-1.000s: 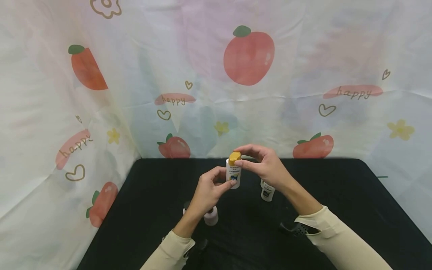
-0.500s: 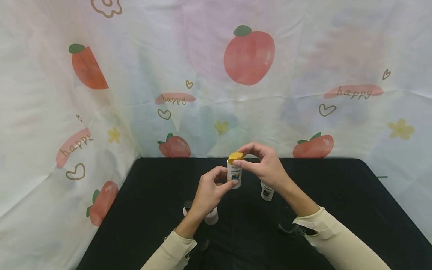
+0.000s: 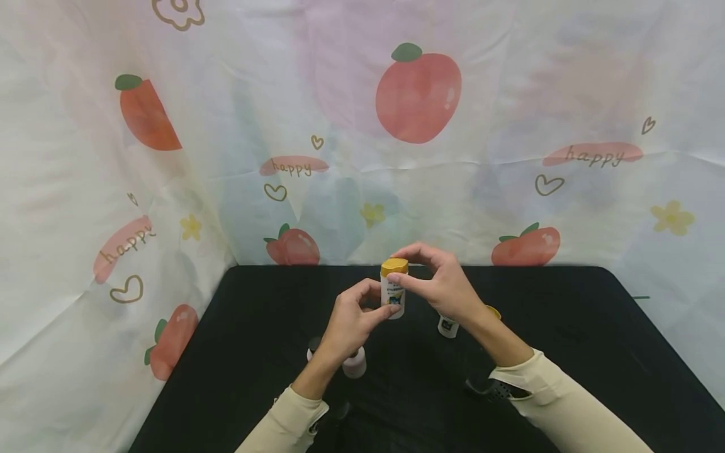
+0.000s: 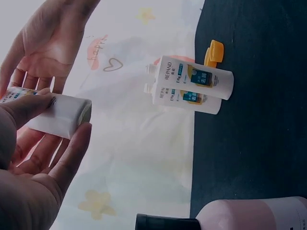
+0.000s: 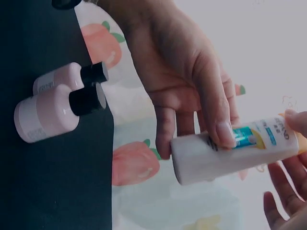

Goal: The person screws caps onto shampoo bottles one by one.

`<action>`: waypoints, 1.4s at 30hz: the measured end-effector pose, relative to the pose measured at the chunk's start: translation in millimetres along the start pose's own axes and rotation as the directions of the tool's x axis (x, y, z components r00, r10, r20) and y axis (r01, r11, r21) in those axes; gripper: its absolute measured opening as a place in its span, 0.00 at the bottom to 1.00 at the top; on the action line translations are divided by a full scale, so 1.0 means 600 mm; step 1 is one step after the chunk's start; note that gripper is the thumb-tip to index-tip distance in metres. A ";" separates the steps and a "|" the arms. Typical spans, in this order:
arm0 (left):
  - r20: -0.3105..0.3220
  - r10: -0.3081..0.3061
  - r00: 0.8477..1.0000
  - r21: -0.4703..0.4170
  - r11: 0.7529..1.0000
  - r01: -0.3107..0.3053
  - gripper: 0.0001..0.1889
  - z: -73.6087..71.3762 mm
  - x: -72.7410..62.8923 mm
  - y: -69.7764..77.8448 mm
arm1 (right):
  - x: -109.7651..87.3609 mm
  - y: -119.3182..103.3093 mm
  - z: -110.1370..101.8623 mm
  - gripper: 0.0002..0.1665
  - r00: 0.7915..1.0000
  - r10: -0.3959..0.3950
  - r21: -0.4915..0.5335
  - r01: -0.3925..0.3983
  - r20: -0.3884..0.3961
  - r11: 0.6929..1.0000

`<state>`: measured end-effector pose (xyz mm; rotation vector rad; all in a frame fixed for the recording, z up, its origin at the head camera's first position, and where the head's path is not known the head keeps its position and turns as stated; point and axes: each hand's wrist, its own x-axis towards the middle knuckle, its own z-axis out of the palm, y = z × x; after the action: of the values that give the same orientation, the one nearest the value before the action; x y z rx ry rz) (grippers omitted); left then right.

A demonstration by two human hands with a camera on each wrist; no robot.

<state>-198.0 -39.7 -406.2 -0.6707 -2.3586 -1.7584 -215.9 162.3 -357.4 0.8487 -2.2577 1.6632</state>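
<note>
Above the black table, my left hand [image 3: 351, 318] grips the lower body of a white plastic bottle [image 3: 393, 297], held roughly upright. My right hand [image 3: 444, 286] pinches the yellow cap [image 3: 394, 267] at its top between thumb and fingers. In the right wrist view the bottle [image 5: 206, 155] shows a blue-green label, and the cap is partly behind the right fingers. Two similar white bottles [image 4: 201, 76] stand on the table without caps, their necks bare. Yellow caps [image 4: 214, 51] lie beside them; in the head view the right forearm hides most of this group.
Pink bottles with black caps [image 5: 50, 115] stand at the left of the table, partly behind the left wrist in the head view. A printed cloth [image 3: 340, 126] hangs behind and to the left of the black table [image 3: 272, 302].
The yellow cap has turned in the right fingers, so its broad side now faces me. My right hand has shifted slightly, and a loose yellow cap shows past the forearm. The left hand stays nearly still.
</note>
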 end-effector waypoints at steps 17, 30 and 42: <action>0.011 0.033 0.999 0.031 0.999 -0.033 0.13 0.000 -0.004 0.007 | 0.000 -0.003 -0.003 0.13 1.000 -0.004 0.051 0.003 0.010 0.999; 0.073 0.028 0.997 -0.004 1.000 -0.028 0.13 -0.007 -0.002 0.005 | -0.002 -0.001 -0.013 0.15 1.000 0.020 0.005 -0.020 0.021 1.000; 0.112 0.013 0.994 0.016 1.000 -0.015 0.15 -0.012 -0.001 -0.002 | -0.001 -0.003 -0.014 0.16 0.996 0.035 -0.023 -0.033 0.080 0.999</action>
<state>-198.9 -46.5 -405.1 -0.8011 -2.4308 -1.7370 -215.5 170.2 -353.3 0.8921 -2.3511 1.6446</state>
